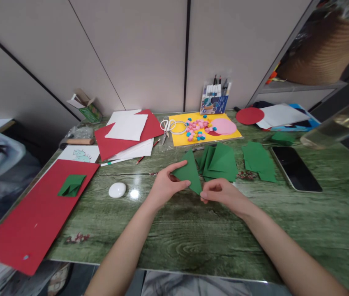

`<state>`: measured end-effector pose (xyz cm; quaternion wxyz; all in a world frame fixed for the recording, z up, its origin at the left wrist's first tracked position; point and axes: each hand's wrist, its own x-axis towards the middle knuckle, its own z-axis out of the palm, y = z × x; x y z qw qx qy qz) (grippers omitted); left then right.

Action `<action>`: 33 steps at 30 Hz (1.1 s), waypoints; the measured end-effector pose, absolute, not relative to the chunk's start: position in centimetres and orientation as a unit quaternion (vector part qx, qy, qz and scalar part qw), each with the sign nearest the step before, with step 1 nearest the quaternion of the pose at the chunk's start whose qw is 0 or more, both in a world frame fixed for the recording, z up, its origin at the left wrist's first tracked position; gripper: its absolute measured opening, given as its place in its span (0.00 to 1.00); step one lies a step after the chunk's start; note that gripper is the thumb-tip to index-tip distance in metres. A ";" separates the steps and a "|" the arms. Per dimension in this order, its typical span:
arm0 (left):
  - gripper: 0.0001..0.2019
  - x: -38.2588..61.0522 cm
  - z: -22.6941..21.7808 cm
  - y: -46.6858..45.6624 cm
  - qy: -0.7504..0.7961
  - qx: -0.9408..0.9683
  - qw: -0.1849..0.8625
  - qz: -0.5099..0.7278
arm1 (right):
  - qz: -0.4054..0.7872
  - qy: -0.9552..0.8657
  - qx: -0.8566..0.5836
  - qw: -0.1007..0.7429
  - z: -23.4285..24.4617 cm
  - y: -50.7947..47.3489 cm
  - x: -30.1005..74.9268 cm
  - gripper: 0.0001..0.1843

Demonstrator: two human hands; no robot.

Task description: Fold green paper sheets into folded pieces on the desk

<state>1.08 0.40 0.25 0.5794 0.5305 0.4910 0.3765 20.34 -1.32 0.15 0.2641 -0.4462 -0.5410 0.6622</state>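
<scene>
Both my hands hold one folded green paper triangle just above the green wood-grain table. My left hand pinches its left edge, thumb on top. My right hand pinches its lower tip with fingers curled. Just behind the triangle lies a pile of folded green paper pieces. More green pieces lie to the right of that pile.
A large red sheet with a folded green piece lies at left, beside a white oval object. Red and white sheets, scissors, a yellow sheet with beads, markers and a phone lie behind.
</scene>
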 end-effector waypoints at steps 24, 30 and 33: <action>0.29 2.7 -0.5 -0.7 0.439 0.578 0.556 0.407 | 0.514 -0.571 -0.539 0.346 -0.9 -1.1 20.0 0.23; 0.28 2.8 -0.1 -1.0 0.427 0.599 0.549 0.396 | 0.492 -0.566 -0.537 0.386 -0.7 -1.1 20.1 0.20; 0.28 2.9 0.1 -1.2 0.415 0.609 0.561 0.376 | 0.486 -0.548 -0.546 0.407 -1.0 -1.0 20.3 0.19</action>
